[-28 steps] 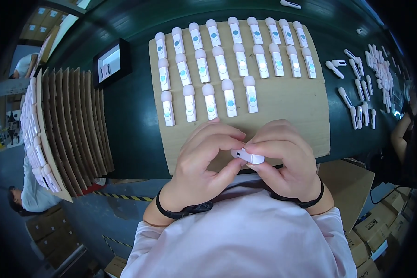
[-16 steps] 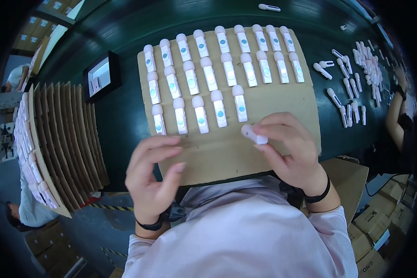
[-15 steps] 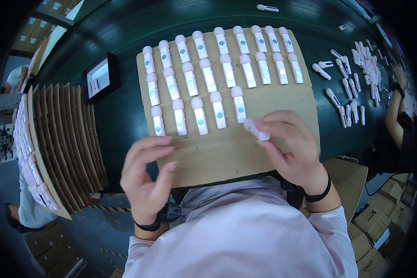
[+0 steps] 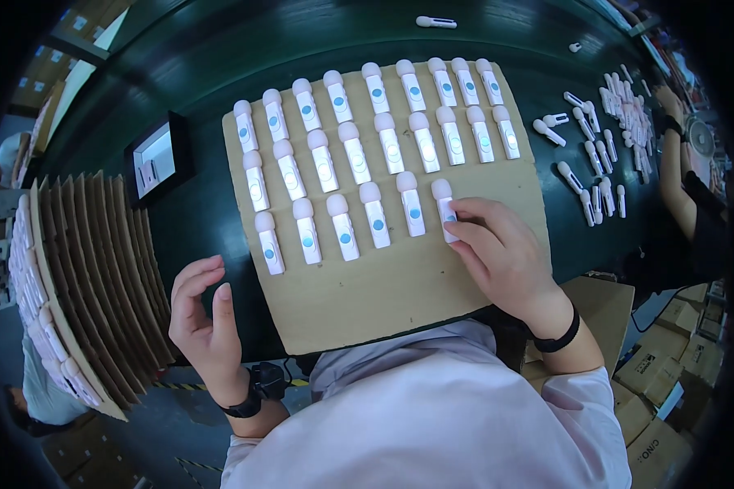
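My right hand [image 4: 510, 265] pinches a small white wand-shaped device [image 4: 442, 191] with a rounded pale-pink head. It rests at the right end of the third row on a brown cardboard sheet [image 4: 367, 306], head pointing away from me. Several like devices [image 4: 377, 224] lie in three rows across the sheet, most with a blue round spot on the body, some glaring with reflected light. Off the sheet's left edge, my left hand [image 4: 208, 322] hovers with curved fingers apart and nothing in it.
Several loose devices [image 4: 628, 114] lie heaped and scattered on the dark green table at right, near another person's arm [image 4: 673, 163]. A black box [image 4: 171, 175] sits at left. Upright cardboard sheets [image 4: 98, 277] stand beside it, devices on the outermost. Cartons [image 4: 648, 375] are stacked low at right.
My right hand has set the tilted device upright in line at the third row's end, still gripping it. My left hand has moved left, off the cardboard. The whole view has shifted slightly.
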Demonstrator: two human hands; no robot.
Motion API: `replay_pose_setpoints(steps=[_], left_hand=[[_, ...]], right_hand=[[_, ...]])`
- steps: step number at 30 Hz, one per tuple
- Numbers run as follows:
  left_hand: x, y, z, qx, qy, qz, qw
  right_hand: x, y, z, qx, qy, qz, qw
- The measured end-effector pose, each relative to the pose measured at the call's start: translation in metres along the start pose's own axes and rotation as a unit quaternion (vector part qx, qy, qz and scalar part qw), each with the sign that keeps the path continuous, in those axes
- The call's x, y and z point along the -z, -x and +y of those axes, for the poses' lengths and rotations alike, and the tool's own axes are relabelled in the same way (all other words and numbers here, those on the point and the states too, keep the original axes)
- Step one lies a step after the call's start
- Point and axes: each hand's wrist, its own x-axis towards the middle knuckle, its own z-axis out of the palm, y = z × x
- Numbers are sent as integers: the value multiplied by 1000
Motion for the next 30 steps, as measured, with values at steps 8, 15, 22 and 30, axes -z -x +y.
replay_pose_setpoints(steps=[8, 15, 22, 30], left_hand=[[0, -7, -14, 4, 7, 15, 1000], [3, -13, -21, 14, 6, 24, 1000], [0, -19, -13, 6, -20, 28, 999], [-3, -14, 13, 0, -63, 35, 997]], right_hand=[[13, -8, 0, -14, 14, -21, 1000], [89, -43, 44, -43, 98, -25, 994], [92, -153, 169, -8, 150, -79, 985], [10, -265, 197, -9, 217, -179, 959]])
